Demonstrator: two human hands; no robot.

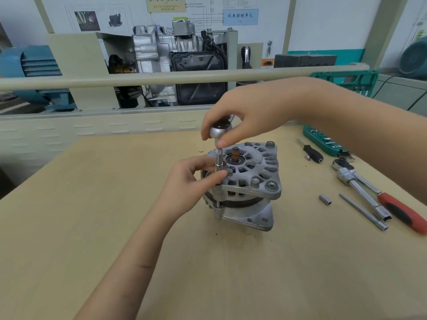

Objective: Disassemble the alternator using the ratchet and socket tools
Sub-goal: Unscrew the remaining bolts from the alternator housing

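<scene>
Alternator [245, 183] stands on end mid-counter [115, 204], shaft up. Socket [218, 163] on extension runs vertical down at its near-left rim bolt. Left hand [191, 179] pinches the socket, steadying it. Right hand [233, 121] above, fingers curled round the ratchet head [219, 131]. Both directly over the housing. Spare ratchet [379, 195] lies well right.

It was an automotive training workshop: a cutaway gearbox [161, 54] stood on a display stand, wiring diagrams [175, 10] covered the wall, and hand tools [360, 188] lay on the wooden bench [92, 204].
</scene>
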